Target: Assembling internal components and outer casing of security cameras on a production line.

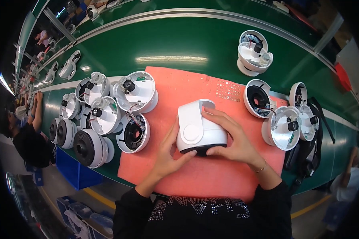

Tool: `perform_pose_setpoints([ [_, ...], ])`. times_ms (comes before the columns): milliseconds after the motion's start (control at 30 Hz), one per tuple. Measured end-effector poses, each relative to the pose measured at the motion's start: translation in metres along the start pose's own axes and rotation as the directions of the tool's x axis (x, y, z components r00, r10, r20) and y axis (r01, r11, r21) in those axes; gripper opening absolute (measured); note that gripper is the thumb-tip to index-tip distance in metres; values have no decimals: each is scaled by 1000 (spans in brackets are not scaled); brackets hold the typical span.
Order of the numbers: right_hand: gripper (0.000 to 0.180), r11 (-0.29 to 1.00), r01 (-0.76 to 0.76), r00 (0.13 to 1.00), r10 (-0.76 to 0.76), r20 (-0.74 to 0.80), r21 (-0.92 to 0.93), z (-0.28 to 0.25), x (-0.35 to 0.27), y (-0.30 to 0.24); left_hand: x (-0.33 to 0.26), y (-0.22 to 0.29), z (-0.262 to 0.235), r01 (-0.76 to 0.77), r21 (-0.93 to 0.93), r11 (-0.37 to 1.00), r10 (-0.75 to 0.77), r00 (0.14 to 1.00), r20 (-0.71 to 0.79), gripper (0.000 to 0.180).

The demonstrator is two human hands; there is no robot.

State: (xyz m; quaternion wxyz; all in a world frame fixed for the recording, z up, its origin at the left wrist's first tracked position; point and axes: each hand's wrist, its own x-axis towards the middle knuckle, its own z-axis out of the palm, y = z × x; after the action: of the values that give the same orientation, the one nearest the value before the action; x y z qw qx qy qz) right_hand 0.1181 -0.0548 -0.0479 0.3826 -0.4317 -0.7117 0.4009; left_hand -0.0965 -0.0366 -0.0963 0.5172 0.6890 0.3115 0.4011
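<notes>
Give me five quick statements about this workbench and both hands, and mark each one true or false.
1. Both hands grip one white domed housing. True: the left hand and right hand wrap its sides.
2. The housing sits on a blue mat. False: the mat is salmon pink.
3. Open white shells with wiring lie to the left of the mat. True.
4. The right wrist is bare. False: it wears a thin bracelet.
5. The bench top is red. False: it is green.
</notes>
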Motion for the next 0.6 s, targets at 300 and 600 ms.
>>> perform_pose_setpoints([
  [300,65,971,4,982,42,-186,240,20,-17,2,-2,12,11,-25,109,994,31,998,-54,91],
  [600,59,999,47,971,-50,-234,-18,25,-20,1,1,16,11,-37,145,989,46,997,-57,86],
])
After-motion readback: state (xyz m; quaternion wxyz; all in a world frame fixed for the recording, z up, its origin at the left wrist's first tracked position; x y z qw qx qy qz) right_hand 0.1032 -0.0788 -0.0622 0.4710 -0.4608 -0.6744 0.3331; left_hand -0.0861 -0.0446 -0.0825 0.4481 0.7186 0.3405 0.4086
